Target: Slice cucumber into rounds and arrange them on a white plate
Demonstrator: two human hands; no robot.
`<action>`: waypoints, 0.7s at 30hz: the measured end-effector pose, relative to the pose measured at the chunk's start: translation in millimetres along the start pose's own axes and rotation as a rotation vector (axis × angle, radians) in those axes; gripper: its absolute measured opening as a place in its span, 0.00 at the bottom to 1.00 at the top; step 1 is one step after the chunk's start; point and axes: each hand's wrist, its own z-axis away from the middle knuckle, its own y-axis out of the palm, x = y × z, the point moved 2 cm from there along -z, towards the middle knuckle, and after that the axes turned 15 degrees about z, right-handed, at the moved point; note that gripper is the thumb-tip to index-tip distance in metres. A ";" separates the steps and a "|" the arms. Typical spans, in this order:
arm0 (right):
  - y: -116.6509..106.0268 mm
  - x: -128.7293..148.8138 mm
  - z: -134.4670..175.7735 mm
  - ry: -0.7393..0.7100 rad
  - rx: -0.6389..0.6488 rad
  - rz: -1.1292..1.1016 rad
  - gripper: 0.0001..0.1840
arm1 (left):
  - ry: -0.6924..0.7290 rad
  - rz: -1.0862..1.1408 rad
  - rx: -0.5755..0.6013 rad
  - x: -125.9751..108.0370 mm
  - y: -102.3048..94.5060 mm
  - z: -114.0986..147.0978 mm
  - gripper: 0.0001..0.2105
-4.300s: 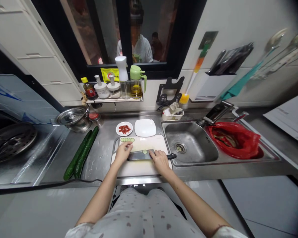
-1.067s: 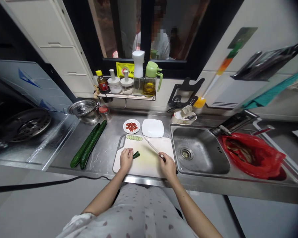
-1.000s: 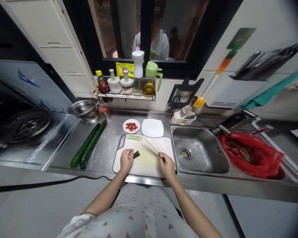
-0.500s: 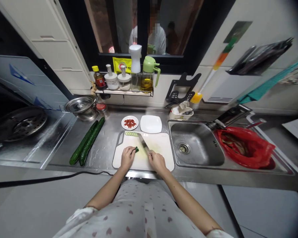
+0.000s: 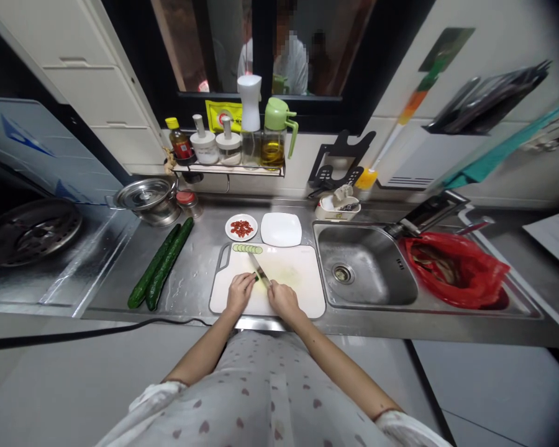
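Observation:
My right hand (image 5: 284,299) is closed round the handle of a kitchen knife (image 5: 259,268), whose blade points away and to the left over the white cutting board (image 5: 302,298). Against the blade's left side, my left hand (image 5: 240,292) grips a short dark green piece of cucumber (image 5: 256,277), mostly hidden by the fingers. A row of thin cucumber slices (image 5: 247,248) lies along the board's far left edge. Just beyond the board are a small white plate of chopped red pieces (image 5: 241,228) and a bare white square plate (image 5: 281,230).
Two whole cucumbers (image 5: 161,267) lie on the steel counter left of the board. A lidded metal pot (image 5: 146,202) stands behind them. To the right are the sink (image 5: 368,267) and a red plastic bag (image 5: 456,273). Seasoning bottles, including an oil bottle (image 5: 274,139), line a shelf behind.
My right hand has brought the knife leftward, so the blade now meets the cucumber piece in my left hand. The whole view has shifted slightly.

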 end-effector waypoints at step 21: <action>2.1 4.5 1.3 -0.005 0.004 0.002 0.15 | 0.008 0.010 -0.005 1.1 0.7 -0.2 0.12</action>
